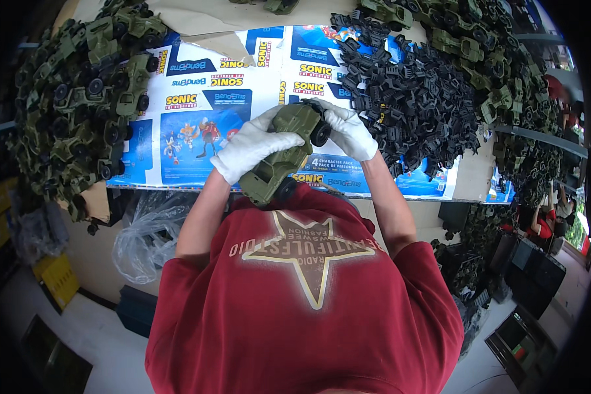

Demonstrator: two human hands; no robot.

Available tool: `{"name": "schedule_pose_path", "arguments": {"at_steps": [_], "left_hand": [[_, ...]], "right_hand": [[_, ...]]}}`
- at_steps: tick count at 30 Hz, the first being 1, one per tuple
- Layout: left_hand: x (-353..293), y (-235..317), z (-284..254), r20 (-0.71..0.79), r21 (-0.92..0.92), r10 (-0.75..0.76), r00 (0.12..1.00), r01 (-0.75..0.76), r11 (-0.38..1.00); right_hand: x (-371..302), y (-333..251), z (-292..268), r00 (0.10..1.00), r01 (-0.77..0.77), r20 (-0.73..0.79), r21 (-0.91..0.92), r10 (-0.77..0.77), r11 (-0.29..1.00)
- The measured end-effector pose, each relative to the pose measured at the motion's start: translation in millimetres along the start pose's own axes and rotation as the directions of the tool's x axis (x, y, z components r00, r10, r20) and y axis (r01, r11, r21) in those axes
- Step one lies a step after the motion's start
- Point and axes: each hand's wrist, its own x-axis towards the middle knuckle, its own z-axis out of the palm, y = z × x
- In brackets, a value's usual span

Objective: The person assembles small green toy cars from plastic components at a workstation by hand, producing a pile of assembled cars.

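A dark green toy military truck [284, 159] is held tilted above the near edge of the table, with black wheels showing. My left hand [248, 150], in a white glove, is wrapped round its body, the thumb lying across the top. My right hand [350, 133], gloved the same way, is closed at the truck's far end, beside a front wheel [320, 134]. A small black plastic part [312, 104] shows at the right fingertips, against the truck's end; the fingers partly hide it. Right of that hand lies a heap of similar black plastic parts [417, 98].
Printed blue and white card sheets [207, 141] cover the table. Green toy trucks are heaped at the left [88, 92] and at the far right [505, 72]. Crumpled clear plastic [148, 236] hangs below the table's near edge. Other people [544, 223] are at the far right.
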Motion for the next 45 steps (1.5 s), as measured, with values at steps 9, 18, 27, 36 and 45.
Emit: {"name": "schedule_pose_path", "arguments": {"at_steps": [9, 18, 27, 36, 45], "left_hand": [[-13, 12, 19, -0.031, -0.004, -0.035, 0.999, 0.035, 0.999], [-8, -25, 43, -0.122, -0.019, 0.122, 0.985, -0.125, 0.992], [18, -55, 23, 0.046, -0.207, 0.512, 0.858, -0.493, 0.845], [1, -40, 30, -0.015, -0.047, 0.560, 0.828, -0.560, 0.827], [11, -62, 12, -0.147, 0.008, 0.601, 0.786, -0.607, 0.795]], "right_hand": [[-8, -7, -7, 0.998, 0.022, 0.053, -0.094, -0.017, 0.995], [-10, -22, -2, 0.995, 0.095, 0.027, -0.381, -0.092, 0.919], [-22, -15, 34, 0.881, 0.365, 0.077, -0.739, -0.467, 0.567], [-37, 4, 81, 0.683, 0.421, 0.191, -0.892, -0.705, 0.166], [-34, 17, 77, 0.806, 0.408, 0.175, -0.857, -0.566, 0.315]]}}
